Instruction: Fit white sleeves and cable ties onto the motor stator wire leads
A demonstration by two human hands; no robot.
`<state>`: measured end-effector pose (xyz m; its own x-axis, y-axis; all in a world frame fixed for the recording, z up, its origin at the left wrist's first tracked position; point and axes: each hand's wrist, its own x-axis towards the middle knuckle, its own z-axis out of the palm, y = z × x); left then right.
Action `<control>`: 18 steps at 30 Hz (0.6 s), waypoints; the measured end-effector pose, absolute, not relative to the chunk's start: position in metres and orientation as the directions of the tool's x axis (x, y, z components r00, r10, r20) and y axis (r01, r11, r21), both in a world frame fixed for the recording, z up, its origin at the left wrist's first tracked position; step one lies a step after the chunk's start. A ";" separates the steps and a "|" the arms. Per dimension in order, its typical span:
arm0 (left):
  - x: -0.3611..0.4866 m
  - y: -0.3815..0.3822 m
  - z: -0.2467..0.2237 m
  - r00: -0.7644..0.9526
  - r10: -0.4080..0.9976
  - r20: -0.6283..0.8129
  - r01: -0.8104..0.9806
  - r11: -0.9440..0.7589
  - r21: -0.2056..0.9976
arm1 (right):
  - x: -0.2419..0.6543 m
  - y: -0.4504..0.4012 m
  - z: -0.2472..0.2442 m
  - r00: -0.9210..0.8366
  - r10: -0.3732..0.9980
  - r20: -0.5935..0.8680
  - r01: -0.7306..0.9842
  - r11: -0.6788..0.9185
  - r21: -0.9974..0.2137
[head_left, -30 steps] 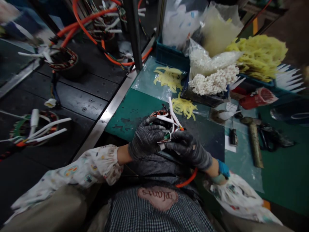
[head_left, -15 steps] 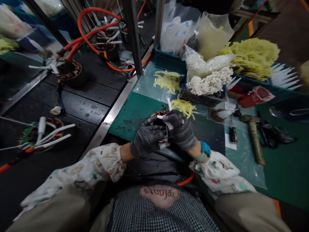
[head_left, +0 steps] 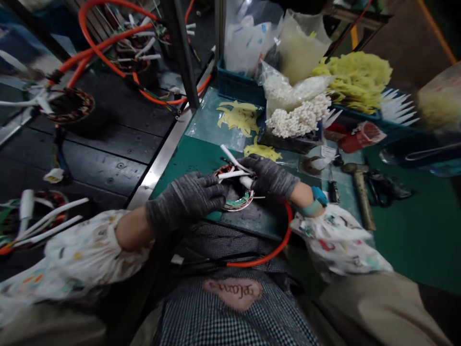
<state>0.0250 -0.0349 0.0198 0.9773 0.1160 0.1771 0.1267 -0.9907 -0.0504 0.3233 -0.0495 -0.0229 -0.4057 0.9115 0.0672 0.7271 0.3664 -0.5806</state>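
Head view. Wound stator ring (head_left: 236, 192) lies flat at the near edge of the green bench mat (head_left: 403, 240), right in front of the person. Left hand (head_left: 185, 202), gloved, fingers extended and mostly flat, presses on the ring's near-left rim; not closed around anything. Right hand (head_left: 268, 177), gloved, curled over the far rim; appears to pinch a white sleeved lead (head_left: 230, 166), though motion blur leaves the grip unclear. Orange cable (head_left: 279, 247) loops from the ring across the lap.

Risk, as judged: the cable could snag and drag the ring off the edge; a hard pull could kink the lead.
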 end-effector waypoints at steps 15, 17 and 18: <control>0.037 -0.041 -0.041 0.786 0.112 0.609 0.147 -0.989 -0.008 | 0.359 -0.012 0.026 0.124 0.880 0.458 0.971 -0.014 -0.237; 0.044 -0.049 -0.045 0.744 0.156 0.650 0.205 -0.979 0.000 | 0.354 -0.001 0.027 0.199 0.866 0.460 0.962 -0.082 -0.262; 0.047 -0.055 -0.046 0.731 0.192 0.655 0.248 -0.969 0.006 | 0.351 0.001 0.027 0.220 0.862 0.456 0.957 -0.101 -0.271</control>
<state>0.0468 -0.0546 -0.0464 0.7306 0.1917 0.6553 0.2485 -0.9686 0.0063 0.3514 0.0009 0.0267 0.2205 0.8624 0.4557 0.9571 -0.1013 -0.2713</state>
